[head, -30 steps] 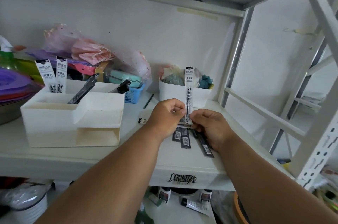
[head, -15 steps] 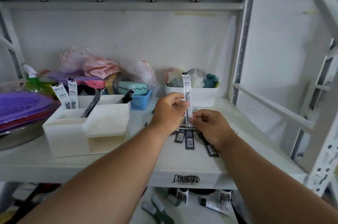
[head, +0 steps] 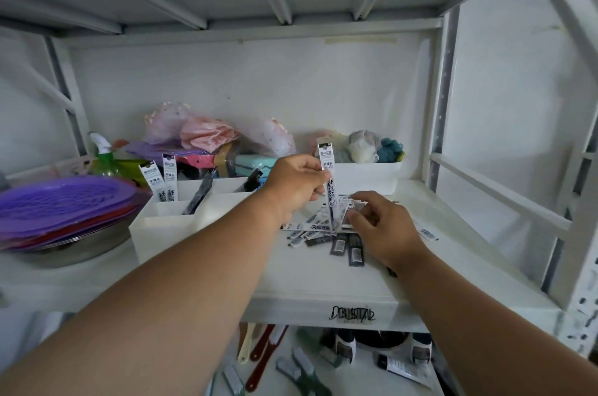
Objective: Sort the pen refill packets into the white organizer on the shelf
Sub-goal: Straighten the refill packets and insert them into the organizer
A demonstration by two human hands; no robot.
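My left hand (head: 294,186) pinches a white pen refill packet (head: 327,169) upright above a loose pile of refill packets (head: 326,232) on the shelf. Just to the right, my right hand (head: 385,227) rests on the pile with fingers curled over the packets; whether it grips one I cannot tell. The white organizer (head: 168,220) stands left of the pile. Two white packets (head: 160,180) stand upright in its back left compartment, and dark packets (head: 199,198) lean in the middle one.
Purple and red lids lie on a metal bowl (head: 64,246) at far left. A white bin (head: 369,177) of soft items sits behind the pile. Bags, a blue basket and a spray bottle (head: 103,156) crowd the back. Toothbrushes and tubes lie on the lower shelf.
My left hand has lifted the white packet slightly up and left, away from my right hand. My right hand let go of it and lowered onto the pile. The camera tilted up.
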